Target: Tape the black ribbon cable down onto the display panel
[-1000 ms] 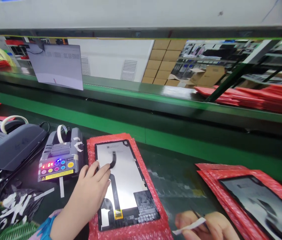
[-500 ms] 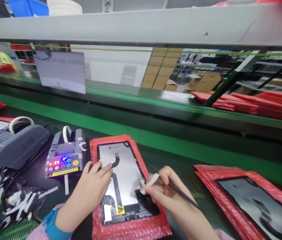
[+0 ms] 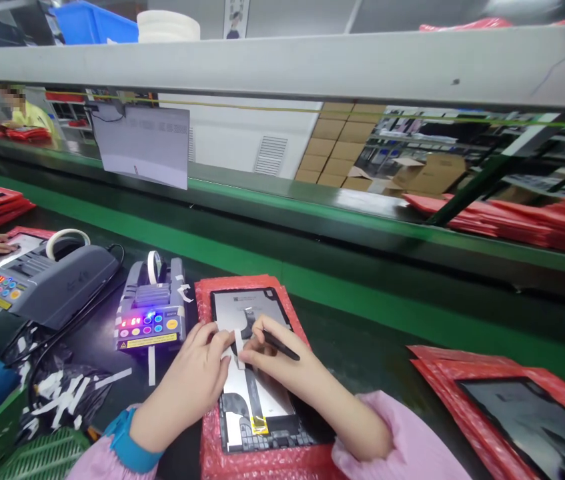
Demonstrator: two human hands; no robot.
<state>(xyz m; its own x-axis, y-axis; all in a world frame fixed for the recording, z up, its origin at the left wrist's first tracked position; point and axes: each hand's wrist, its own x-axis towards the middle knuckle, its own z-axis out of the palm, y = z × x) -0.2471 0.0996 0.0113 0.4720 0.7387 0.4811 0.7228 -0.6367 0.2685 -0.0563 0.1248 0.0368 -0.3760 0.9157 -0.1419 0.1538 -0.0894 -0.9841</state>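
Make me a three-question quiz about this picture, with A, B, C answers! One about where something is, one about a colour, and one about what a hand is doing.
1. Where is the small tape machine with the coloured buttons?
A. Left of the screen panel
B. Right of it
C. On top of it

2. What colour is the bubble wrap under the panel?
A. Blue
B. Red
C. Yellow

3. What does the right hand hold?
A. Nothing
B. A cup
C. A thin dark tool

Answers:
1 A: the machine stands beside the panel's left edge.
2 B: red wrap shows all around the panel.
3 C: the fingers pinch the tool over the panel, next to the left hand, which presses on a white strip.
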